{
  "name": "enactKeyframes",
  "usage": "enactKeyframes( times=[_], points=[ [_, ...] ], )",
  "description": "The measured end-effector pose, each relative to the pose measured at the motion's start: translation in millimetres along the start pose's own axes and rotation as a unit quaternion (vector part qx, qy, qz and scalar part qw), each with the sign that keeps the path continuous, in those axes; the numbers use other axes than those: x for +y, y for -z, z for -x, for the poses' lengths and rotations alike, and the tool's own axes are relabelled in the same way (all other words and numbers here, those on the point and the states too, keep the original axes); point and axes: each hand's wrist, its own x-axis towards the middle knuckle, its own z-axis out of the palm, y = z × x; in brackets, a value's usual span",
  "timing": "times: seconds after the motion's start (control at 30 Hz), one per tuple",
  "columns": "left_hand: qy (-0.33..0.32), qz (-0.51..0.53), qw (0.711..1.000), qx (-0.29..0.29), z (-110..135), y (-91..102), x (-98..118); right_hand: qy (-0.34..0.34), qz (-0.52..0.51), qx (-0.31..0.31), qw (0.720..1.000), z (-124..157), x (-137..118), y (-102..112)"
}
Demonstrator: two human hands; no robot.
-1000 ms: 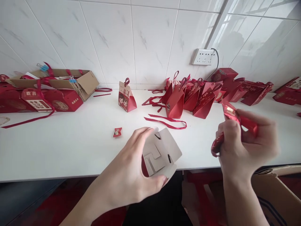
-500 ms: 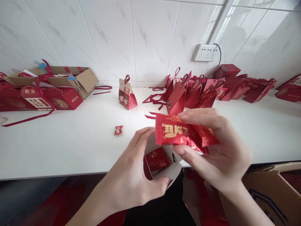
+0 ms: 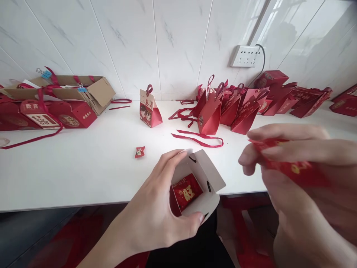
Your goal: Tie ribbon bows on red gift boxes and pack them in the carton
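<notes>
My left hand (image 3: 156, 208) is wrapped round an open paper gift box (image 3: 205, 182), white inside, held at the near edge of the white counter (image 3: 83, 175). A red snack packet (image 3: 187, 190) lies inside the box. My right hand (image 3: 301, 178), blurred, is off to the right of the box and pinches another red packet (image 3: 290, 167) between thumb and fingers. A small red wrapped candy (image 3: 140, 152) lies on the counter to the left of the box.
A single finished gift box (image 3: 150, 109) stands mid-counter. Several red gift bags (image 3: 223, 108) crowd the back right below a wall socket (image 3: 245, 56). A loose red ribbon (image 3: 200, 138) lies before them. A cardboard carton (image 3: 69, 89) and flat red boxes (image 3: 47, 117) sit at left.
A second red packet has gone into the box. My right hand has drawn back to the right with a packet still pinched. The left hand kept the box in place.
</notes>
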Motion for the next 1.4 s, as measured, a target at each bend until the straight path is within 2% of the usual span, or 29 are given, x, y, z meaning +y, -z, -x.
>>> enactKeyframes(
  times=[0.07,0.1,0.2,0.27,0.33,0.4,0.47,0.5,0.6,0.67,0.73,0.77,0.8,0.83,0.9,0.97,1.0,1.1,1.2,1.27,1.33,1.37,1.4],
  points=[
    [-0.006,-0.003,1.0,0.003,-0.5,-0.8,1.7,0.009,-0.017,0.001,1.0,0.4,-3.5,0.2],
    [-0.01,-0.005,1.0,0.005,-1.0,-1.2,2.7,0.026,-0.021,-0.017,0.999,-0.1,-3.6,-1.1],
    [-0.015,-0.005,1.0,0.011,-2.6,-2.1,4.6,0.077,0.018,-0.144,0.986,-1.7,-1.7,-5.8],
    [-0.011,-0.002,1.0,0.011,-3.2,-1.8,4.0,0.063,0.064,-0.199,0.976,0.5,-2.1,-4.4],
    [-0.007,0.0,1.0,0.005,-3.4,-0.6,2.7,0.021,0.089,-0.191,0.977,7.4,-3.4,2.3],
    [-0.003,0.005,1.0,-0.008,-3.4,1.0,1.9,-0.012,0.08,-0.142,0.987,18.0,-1.8,10.9],
    [0.001,0.017,1.0,-0.01,-4.1,1.3,2.3,-0.004,0.064,-0.129,0.99,29.9,5.8,15.9],
    [0.002,0.028,1.0,-0.007,-5.3,0.6,2.6,0.006,0.06,-0.143,0.988,35.5,11.7,15.7],
    [0.01,0.083,0.996,0.017,-13.7,-5.5,-1.8,0.011,0.07,-0.204,0.976,49.7,31.9,3.6],
    [-0.002,0.166,0.985,0.039,-23.2,-9.1,-13.9,-0.01,0.082,-0.205,0.975,56.9,42.3,-9.5],
    [-0.02,0.259,0.961,0.091,-32.4,-7.7,-34.4,-0.031,0.085,-0.192,0.977,62.9,48.4,-21.0],
    [-0.015,0.279,0.951,0.136,-35.6,-4.4,-46.6,-0.037,0.08,-0.188,0.978,65.4,50.1,-25.1],
    [0.01,0.259,0.947,0.187,-37.5,0.2,-59.0,-0.042,0.073,-0.185,0.979,67.7,51.4,-28.0],
    [0.053,0.197,0.951,0.232,-38.0,5.6,-70.7,-0.045,0.066,-0.183,0.98,69.8,52.3,-30.1],
    [0.148,0.0,0.951,0.27,-35.7,15.4,-89.4,-0.045,0.057,-0.174,0.982,73.3,53.2,-33.1],
    [0.221,-0.171,0.931,0.236,-32.0,19.6,-100.7,-0.042,0.054,-0.163,0.984,75.5,52.7,-36.5],
    [0.243,-0.222,0.922,0.206,-30.5,19.0,-104.1,-0.049,0.053,-0.158,0.985,76.2,51.8,-38.6],
    [0.253,-0.251,0.923,0.147,-28.8,11.8,-111.0,-0.089,0.045,-0.149,0.984,76.2,47.7,-44.6],
    [0.227,-0.226,0.937,0.141,-29.2,9.7,-116.6,-0.087,0.04,-0.151,0.984,75.1,45.6,-47.0],
    [0.213,-0.142,0.954,0.154,-28.8,13.3,-115.1,-0.076,0.04,-0.159,0.984,75.6,46.7,-47.3],
    [0.189,0.039,0.961,0.2,-26.4,16.7,-104.3,-0.08,0.046,-0.167,0.982,77.5,48.5,-48.1],
    [0.168,0.147,0.945,0.238,-23.8,16.8,-94.7,-0.081,0.057,-0.163,0.982,78.9,49.0,-48.9],
    [0.141,0.248,0.918,0.275,-20.1,15.2,-82.5,-0.073,0.071,-0.147,0.984,80.4,48.8,-49.8]
  ],
)
